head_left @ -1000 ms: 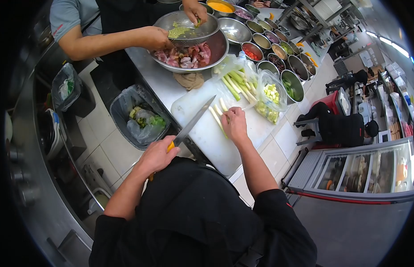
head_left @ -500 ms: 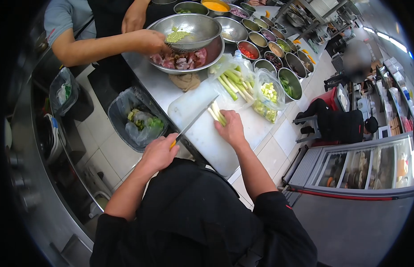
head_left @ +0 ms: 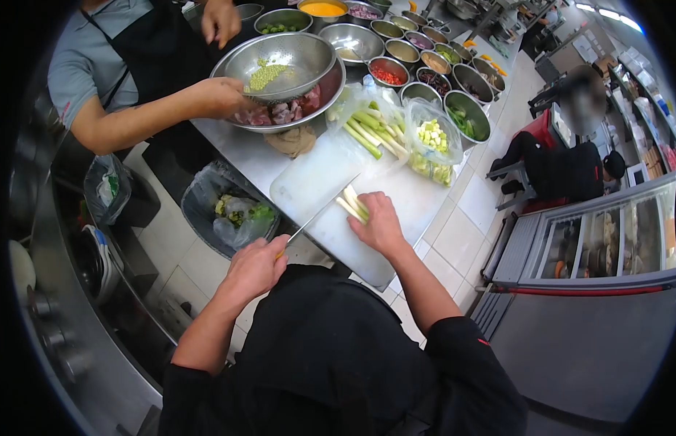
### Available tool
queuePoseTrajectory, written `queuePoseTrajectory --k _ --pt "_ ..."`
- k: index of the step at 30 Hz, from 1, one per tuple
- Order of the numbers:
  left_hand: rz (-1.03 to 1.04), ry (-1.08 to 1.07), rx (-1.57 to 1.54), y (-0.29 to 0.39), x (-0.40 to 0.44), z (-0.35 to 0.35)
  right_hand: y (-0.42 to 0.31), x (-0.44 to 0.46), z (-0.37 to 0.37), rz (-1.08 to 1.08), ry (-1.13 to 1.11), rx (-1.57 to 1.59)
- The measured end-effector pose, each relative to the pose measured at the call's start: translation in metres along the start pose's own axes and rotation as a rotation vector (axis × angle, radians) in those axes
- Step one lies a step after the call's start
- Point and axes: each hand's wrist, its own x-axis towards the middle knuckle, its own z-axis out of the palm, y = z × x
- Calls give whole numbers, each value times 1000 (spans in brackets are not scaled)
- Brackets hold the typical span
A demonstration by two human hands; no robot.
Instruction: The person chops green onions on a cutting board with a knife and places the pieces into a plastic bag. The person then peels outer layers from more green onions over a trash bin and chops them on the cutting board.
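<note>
My left hand (head_left: pixel 251 270) is wrapped round the handle of a long-bladed kitchen knife (head_left: pixel 320 213), which points away over a white cutting board (head_left: pixel 305 180). Under the curled fingers of my right hand (head_left: pixel 379 224), a few cut green onion stalks (head_left: pixel 349 205) lie on the board, white ends toward the blade. The tip is close beside them; whether the edge touches them I cannot tell. Beyond the board, a plastic bag holds longer green onion stalks (head_left: pixel 368 131). Next to it is a clear bag of chopped pale-green pieces (head_left: pixel 432 145).
A co-worker's hand (head_left: pixel 220 98) holds a colander (head_left: pixel 320 62) over a steel bowl of raw meat (head_left: pixel 336 91). A folded cloth (head_left: pixel 290 142) lies by the bowl. Several steel containers (head_left: pixel 468 127) fill the table's far side. A lined bin (head_left: pixel 196 200) stands at the table's left edge.
The view has shifted slightly, and the co-worker leans more into it. My knife blade now looks thinner, seen nearly edge-on. Both my hands keep their holds.
</note>
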Motion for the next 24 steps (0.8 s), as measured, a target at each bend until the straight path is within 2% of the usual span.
queuePoseTrajectory --k 7,13,16,24 --pt "3 -63 -7 -2 -4 -1 0 -5 1 76 -55 20" --pt "-4 -60 6 -7 -6 9 -5 -2 5 -22 39 82" --pt "-28 -150 -11 -8 9 15 -6 0 13 8 42 66" --pt "-75 -265 286 35 -6 -25 -4 3 15 -6 60 70"
